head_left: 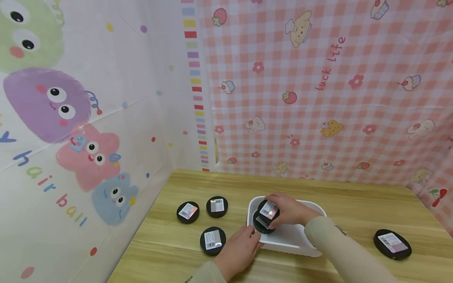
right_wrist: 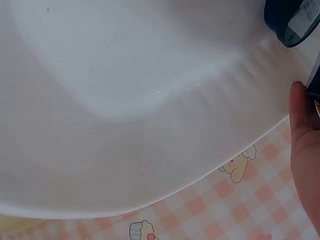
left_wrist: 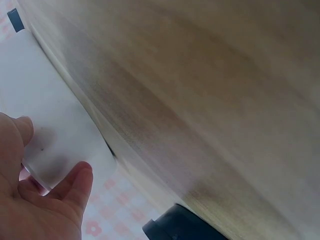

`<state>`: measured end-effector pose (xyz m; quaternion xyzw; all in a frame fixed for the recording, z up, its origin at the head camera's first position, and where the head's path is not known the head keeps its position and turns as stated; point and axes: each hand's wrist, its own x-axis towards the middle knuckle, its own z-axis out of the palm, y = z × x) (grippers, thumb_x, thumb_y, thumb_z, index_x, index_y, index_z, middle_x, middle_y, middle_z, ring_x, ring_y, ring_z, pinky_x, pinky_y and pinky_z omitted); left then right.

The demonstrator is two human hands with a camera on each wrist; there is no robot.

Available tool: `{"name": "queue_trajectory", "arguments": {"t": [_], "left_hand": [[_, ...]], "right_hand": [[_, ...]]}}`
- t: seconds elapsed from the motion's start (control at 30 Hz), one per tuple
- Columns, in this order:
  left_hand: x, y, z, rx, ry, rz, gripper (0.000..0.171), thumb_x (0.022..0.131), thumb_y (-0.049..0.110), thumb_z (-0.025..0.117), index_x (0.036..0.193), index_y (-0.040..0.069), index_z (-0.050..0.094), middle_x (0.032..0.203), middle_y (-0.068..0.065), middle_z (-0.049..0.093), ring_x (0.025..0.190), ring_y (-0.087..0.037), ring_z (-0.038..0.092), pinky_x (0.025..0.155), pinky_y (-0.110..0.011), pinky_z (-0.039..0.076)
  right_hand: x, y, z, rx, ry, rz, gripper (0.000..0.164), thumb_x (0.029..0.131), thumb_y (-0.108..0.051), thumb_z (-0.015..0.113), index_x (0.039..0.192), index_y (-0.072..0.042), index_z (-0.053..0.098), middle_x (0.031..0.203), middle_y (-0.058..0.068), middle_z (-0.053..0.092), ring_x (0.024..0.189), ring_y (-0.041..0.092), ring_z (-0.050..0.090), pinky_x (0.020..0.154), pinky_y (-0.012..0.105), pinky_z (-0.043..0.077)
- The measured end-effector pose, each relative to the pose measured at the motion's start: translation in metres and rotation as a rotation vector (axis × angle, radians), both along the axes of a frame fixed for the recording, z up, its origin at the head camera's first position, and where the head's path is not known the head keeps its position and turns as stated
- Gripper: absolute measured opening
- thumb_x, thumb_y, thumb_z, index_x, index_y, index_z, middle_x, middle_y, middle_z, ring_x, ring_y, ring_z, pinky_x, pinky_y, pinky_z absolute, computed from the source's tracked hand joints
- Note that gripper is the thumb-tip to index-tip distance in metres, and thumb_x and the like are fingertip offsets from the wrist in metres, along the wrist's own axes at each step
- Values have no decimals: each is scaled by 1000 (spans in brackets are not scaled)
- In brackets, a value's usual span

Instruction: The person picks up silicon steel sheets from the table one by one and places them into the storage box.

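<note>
My right hand [head_left: 288,210] grips a round black disc [head_left: 269,211] with a silver barcode label, tilted inside the left end of a white plastic bin [head_left: 293,236]. Another black disc [head_left: 262,226] lies beneath it in the bin, partly covered. In the right wrist view, the lower disc [right_wrist: 280,25] shows at the upper right, and the held one is mostly cut off by the frame edge. My left hand [head_left: 240,249] holds the bin's near left corner, the thumb and fingers [left_wrist: 80,185] on either side of its rim in the left wrist view.
Left of the bin, three labelled black discs lie on the wooden table: one at far left [head_left: 188,212], one behind [head_left: 217,206], one nearer [head_left: 212,241]. Another disc [head_left: 392,244] lies at the right. A checked cloth [head_left: 318,137] hangs behind; a cartoon sheet [head_left: 141,98] hangs at left.
</note>
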<state>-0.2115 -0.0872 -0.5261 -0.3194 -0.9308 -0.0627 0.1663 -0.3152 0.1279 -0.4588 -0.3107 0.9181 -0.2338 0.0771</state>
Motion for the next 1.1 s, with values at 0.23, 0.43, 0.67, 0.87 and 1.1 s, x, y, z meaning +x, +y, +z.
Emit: {"name": "queue_trajectory", "arguments": {"t": [0.23, 0.43, 0.67, 0.87, 1.1], "left_hand": [[-1, 0, -3, 14, 33, -4, 21, 104, 38, 53, 97, 18, 58, 92, 4, 51, 85, -13, 54, 69, -25, 48], [-2, 0, -3, 23, 25, -8, 21, 105, 38, 51, 100, 18, 58, 93, 4, 51, 86, -12, 54, 70, -25, 48], [0, 0, -1, 31, 46, -8, 19, 104, 36, 55, 98, 18, 58, 91, 4, 50, 83, -12, 53, 68, -24, 47], [2, 0, 1, 31, 61, -11, 18, 103, 34, 57, 97, 18, 59, 90, 3, 51, 82, -12, 53, 68, -24, 47], [2, 0, 1, 37, 47, -11, 18, 103, 35, 56, 96, 18, 58, 90, 4, 51, 82, -13, 53, 68, -24, 47]], "right_hand": [[-1, -1, -1, 18, -11, 14, 85, 64, -25, 94, 136, 1, 57, 131, 17, 61, 119, 33, 57, 105, 53, 45], [-1, -2, -1, 30, -24, 27, 87, 64, -24, 94, 137, 3, 56, 133, 19, 60, 120, 33, 58, 106, 53, 45], [1, -6, 0, 35, -45, 57, 86, 66, -21, 94, 138, 3, 54, 134, 20, 59, 119, 33, 58, 106, 53, 45], [0, -9, -2, 46, -38, 70, 85, 65, -21, 95, 137, -1, 55, 129, 14, 62, 114, 26, 59, 102, 48, 47], [-1, -10, -5, 64, -60, 54, 86, 64, -19, 95, 139, -6, 54, 132, 12, 61, 115, 25, 58, 103, 48, 46]]}}
